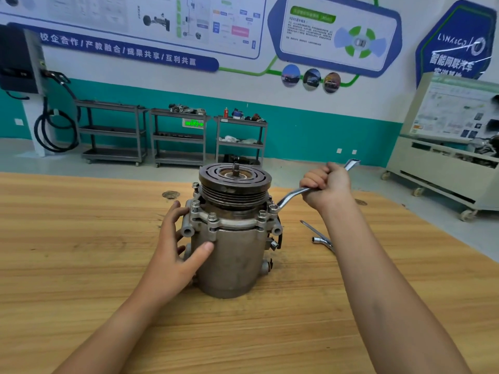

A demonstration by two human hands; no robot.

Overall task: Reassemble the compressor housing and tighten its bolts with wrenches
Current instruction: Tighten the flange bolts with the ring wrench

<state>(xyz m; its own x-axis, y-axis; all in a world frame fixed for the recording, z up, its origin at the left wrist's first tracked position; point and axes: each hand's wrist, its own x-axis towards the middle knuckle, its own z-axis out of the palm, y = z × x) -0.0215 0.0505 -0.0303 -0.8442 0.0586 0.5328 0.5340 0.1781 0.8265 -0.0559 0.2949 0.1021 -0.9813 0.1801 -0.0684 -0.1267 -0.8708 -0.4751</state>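
Wood-grain tabletop (81, 252) carries the compressor housing (232, 260), which stands upright on its closed end near the middle of the bench, directly ahead of the person. This orientation turns the flange bolts (212, 217) upward, so a tool can swing in a level arc. The left hand (175, 247) lies spread against the left side of the housing, thumb stretched across the front wall and fingers reaching round near a mounting ear, grasping nothing. Its purpose appears to be bracing the unit against turning force. The right hand (328, 184) is closed in a fist round the shank of an offset ring wrench (291, 195), gripping well away from the ring end, which should give good leverage. The ring end sits over the bolt at the right rear of the flange (232, 225). A second wrench (321, 240) lies on the table just right of the housing, probably kept within reach. The housing is a dull grey cast cylinder, smudged and stained. A dark, rust-toned grooved pulley (234, 184) crowns it, with a threaded shaft stub (236, 168) rising from its centre. Beneath the pulley the flange meets the body, and the joint looks closed. The bolts stand proud with washers; whether each is fully tight cannot be told.
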